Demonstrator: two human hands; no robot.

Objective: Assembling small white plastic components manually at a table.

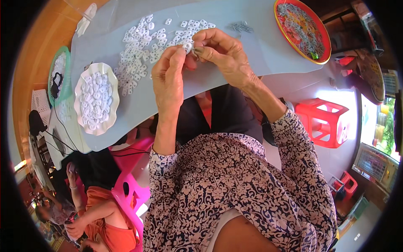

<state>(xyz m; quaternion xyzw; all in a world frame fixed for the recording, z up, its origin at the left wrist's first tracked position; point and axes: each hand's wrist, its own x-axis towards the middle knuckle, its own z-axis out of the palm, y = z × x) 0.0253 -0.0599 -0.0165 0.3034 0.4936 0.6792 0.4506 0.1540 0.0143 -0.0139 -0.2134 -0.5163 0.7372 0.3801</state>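
Note:
Between my hands, over the near part of the table, is a small white plastic piece with holes point(187, 47). My left hand point(168, 75) pinches it between thumb and fingertips. Against its right side, my right hand point(226, 56) has its thumb and forefinger closed; whatever tiny thing they hold is hidden by the fingers. Many similar white plastic pieces point(136, 54) lie loose on the table just beyond and left of my hands. Further right rests a small heap of grey metal parts point(240, 27).
A scalloped white dish point(78, 105) full of white pieces stands at left, near a green basket point(53, 73). A red tray point(324, 53) of metal parts sits at the right edge. On the floor are a red stool point(323, 122) and, by a seated person, a pink chair point(126, 185).

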